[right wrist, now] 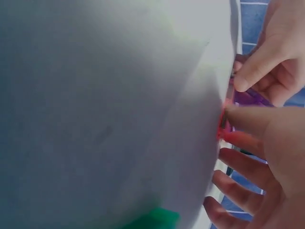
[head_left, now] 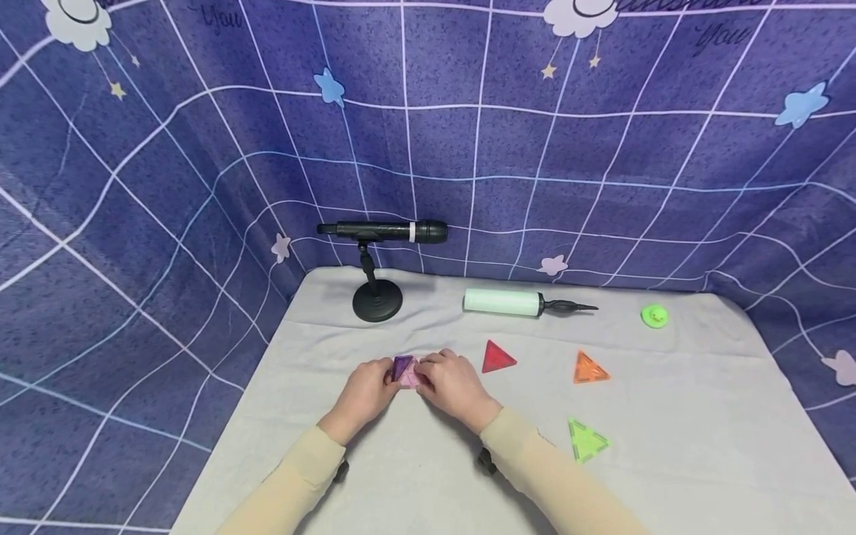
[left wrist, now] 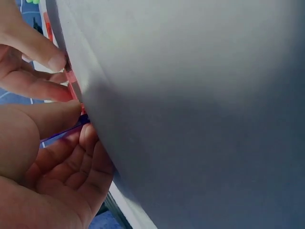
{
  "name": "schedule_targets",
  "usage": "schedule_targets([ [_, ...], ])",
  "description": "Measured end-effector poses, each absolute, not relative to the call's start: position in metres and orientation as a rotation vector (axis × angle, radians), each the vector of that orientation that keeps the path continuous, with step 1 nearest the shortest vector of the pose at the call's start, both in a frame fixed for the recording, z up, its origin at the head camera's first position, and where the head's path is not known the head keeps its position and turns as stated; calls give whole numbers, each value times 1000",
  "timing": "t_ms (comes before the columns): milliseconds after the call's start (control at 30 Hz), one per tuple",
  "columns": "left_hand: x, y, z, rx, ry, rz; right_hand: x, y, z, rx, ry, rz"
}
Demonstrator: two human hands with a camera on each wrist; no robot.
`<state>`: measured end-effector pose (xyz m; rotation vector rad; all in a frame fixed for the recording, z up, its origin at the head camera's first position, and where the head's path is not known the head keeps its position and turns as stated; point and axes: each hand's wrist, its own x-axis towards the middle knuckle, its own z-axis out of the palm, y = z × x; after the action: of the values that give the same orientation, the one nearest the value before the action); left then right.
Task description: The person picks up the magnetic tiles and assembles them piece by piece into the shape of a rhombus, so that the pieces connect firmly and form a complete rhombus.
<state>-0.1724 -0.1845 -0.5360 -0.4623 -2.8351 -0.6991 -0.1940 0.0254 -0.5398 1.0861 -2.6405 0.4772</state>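
At the middle left of the table, both hands meet over two small translucent magnetic tiles. My left hand (head_left: 364,394) pinches the purple tile (head_left: 401,365) between thumb and fingers. From the other side, my right hand (head_left: 455,383) grips the pink triangular tile (head_left: 409,379), which looks red in the wrist views. The two tiles stand edge to edge, the purple one tilted beside the pink. In the left wrist view the purple tile (left wrist: 66,130) shows as a thin edge under the thumb. Fingertips cover part of both tiles.
Right of the hands lie a red triangle tile (head_left: 498,357), an orange one (head_left: 590,368) and a green one (head_left: 586,441). Behind stand a black microphone on a stand (head_left: 377,299), a pale green hand pump (head_left: 504,302) and a small green round object (head_left: 655,316). A patterned curtain (head_left: 508,141) borders the table.
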Motion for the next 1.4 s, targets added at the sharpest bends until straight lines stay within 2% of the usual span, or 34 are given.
schedule_targets([
  [267,-172,-183,-536,-442,-2861,-700,-198,57,-523,1214,-2769,872],
  [833,-173,-184,-534,-425,-2903,-730,-213,144,-528,653,-2801,767],
  [1400,-173,-185,-532,-433,-2912,-731,-217,161,-537,552,-2877,792],
])
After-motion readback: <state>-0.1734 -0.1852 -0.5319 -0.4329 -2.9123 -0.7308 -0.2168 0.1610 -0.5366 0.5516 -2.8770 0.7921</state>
